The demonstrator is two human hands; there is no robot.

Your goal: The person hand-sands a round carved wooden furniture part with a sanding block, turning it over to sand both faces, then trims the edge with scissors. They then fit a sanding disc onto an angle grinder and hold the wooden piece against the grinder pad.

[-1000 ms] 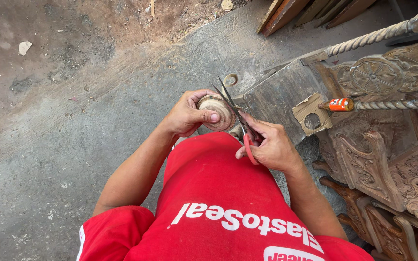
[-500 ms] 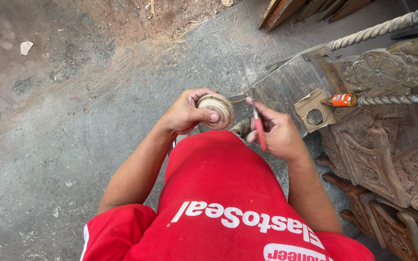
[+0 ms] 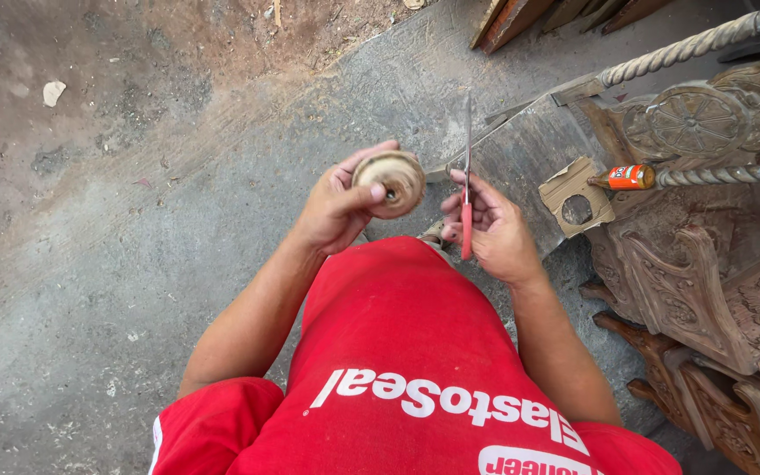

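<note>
A round wooden disc (image 3: 389, 182) with a centre hole is pinched in the left hand (image 3: 338, 211) above the lap, while the right hand (image 3: 494, 233) clasps red-handled scissors (image 3: 466, 180), blades up. This looks like trimming; bringing blade to disc calls for care near the thumb. Carved furniture (image 3: 705, 264), a small glue bottle (image 3: 624, 178) and concrete floor (image 3: 90, 290) surround.

Soft, even daylight; sharp focus

Red short-sleeved shirt (white lettering across the front), both forearms bare.
</note>
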